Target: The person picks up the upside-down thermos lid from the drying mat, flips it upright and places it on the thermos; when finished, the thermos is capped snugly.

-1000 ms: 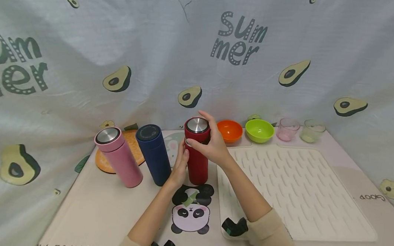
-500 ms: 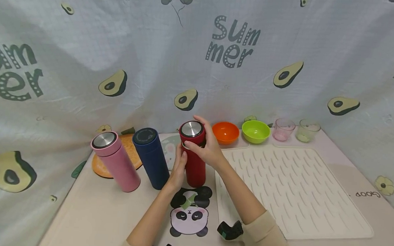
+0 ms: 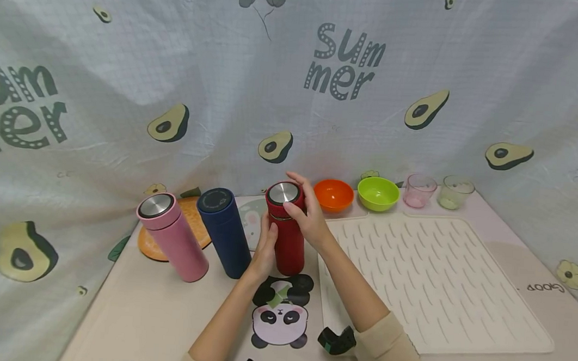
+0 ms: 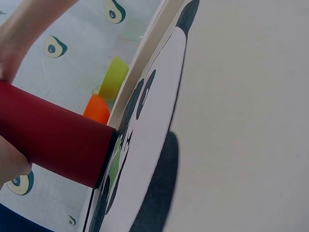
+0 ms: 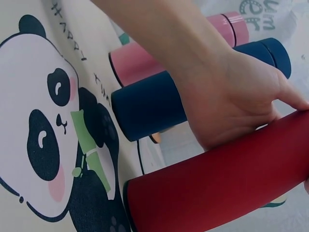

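Note:
In the head view a red thermos bottle (image 3: 290, 251) stands upright just behind a panda mat (image 3: 279, 322). My left hand (image 3: 264, 250) holds its body from the left side. Curled round the red lid (image 3: 284, 194) from the right is my right hand (image 3: 312, 220), thumb in front and fingers behind. The lid has a silver disc on top, and a thin ring shows where it meets the body. The left wrist view shows the bottle's base (image 4: 99, 154) close to the panda mat. Across the right wrist view, the left hand (image 5: 231, 96) lies along the red body.
To the left stand a blue thermos (image 3: 227, 237) and a pink thermos (image 3: 182, 246), with an orange round mat (image 3: 196, 222) behind. An orange bowl (image 3: 334, 196), a green bowl (image 3: 378, 195) and two glass cups (image 3: 419, 193) line the back. A ribbed cream mat (image 3: 435, 286) lies right.
The lid, which sat higher with a dark gap beneath it, has come down onto the bottle's body. My right hand has kept hold of it, and the left hand remains on the body.

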Motion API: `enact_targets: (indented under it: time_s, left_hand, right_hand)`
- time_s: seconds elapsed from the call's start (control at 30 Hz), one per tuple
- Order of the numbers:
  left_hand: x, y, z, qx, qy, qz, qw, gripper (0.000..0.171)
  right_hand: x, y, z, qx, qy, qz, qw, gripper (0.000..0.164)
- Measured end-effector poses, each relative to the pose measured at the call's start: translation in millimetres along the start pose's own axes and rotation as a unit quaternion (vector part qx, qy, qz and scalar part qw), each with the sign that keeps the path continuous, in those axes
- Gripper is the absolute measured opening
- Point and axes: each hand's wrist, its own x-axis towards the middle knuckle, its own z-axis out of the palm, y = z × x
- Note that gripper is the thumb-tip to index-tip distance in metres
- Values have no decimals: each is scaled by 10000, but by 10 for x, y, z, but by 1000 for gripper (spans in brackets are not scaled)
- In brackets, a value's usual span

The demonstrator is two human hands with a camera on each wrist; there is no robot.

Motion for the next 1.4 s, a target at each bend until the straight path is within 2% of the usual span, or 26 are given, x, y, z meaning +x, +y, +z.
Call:
enact_targets:
  time_s: [0.13,0.3,0.4,0.63,0.93,1.17,1.3,1.4]
  left_hand:
    - [9,-6,3,-54,-57,13,10000,57]
    - [20,-8,10,-62,-76,-18,10000,58]
    - [26,-8,17,-51,-86,-59,9999,59]
    - [9,-32,11,21,-125,-58,9999,61]
    - [-8,-49,-24,85,-139,-152,9998,60]
    - [-8,-70,-58,119,-116,-64,9998,62]
    - [-1,-65,-63,93,-127,-11,9999,64]
    - [0,-61,-62,100,-147,-45,9998,66]
  right_hand:
    - [7,143,-18,74,72,-115,9999,54]
    - [5,308,-23,374,266,215,9987,57]
    - [5,322,-30,468,321,294,9980,62]
    - [-9,338,-75,322,123,-19,9994,57]
    - [-12,321,-34,549,176,347,9977,61]
    - [11,310,-42,352,-115,211,9991,62]
    - [21,289,-28,541,-75,402,9977,63]
    - [18,291,-28,479,-41,545,9974,63]
